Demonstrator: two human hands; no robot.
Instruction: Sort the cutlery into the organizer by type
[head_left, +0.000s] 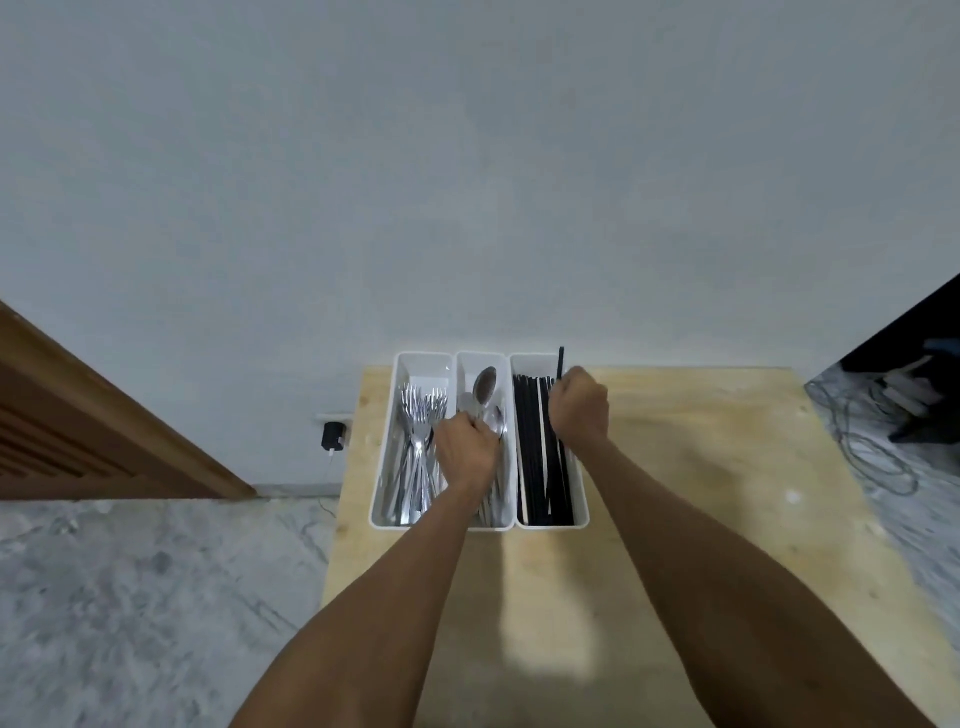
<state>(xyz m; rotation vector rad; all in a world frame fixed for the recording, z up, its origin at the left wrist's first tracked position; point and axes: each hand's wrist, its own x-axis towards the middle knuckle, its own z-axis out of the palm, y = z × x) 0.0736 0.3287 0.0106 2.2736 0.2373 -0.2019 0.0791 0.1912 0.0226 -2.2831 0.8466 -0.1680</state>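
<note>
Three white organizer trays (382, 467) stand side by side at the far edge of a pale wooden table (675, 493). The left tray holds several forks (418, 415), the middle tray spoons, the right tray black chopsticks (532, 447). My left hand (465, 452) hangs over the middle tray, shut on a steel spoon (484, 387) whose bowl points away from me. My right hand (581, 408) is over the right tray, shut on a black chopstick (560, 361) that sticks up past the tray's far end.
The table stands against a pale wall. A wooden door (78, 415) is at the left, with a black plug (332, 436) in a wall socket near the table's corner. Cables (872, 457) lie on the marble floor at the right.
</note>
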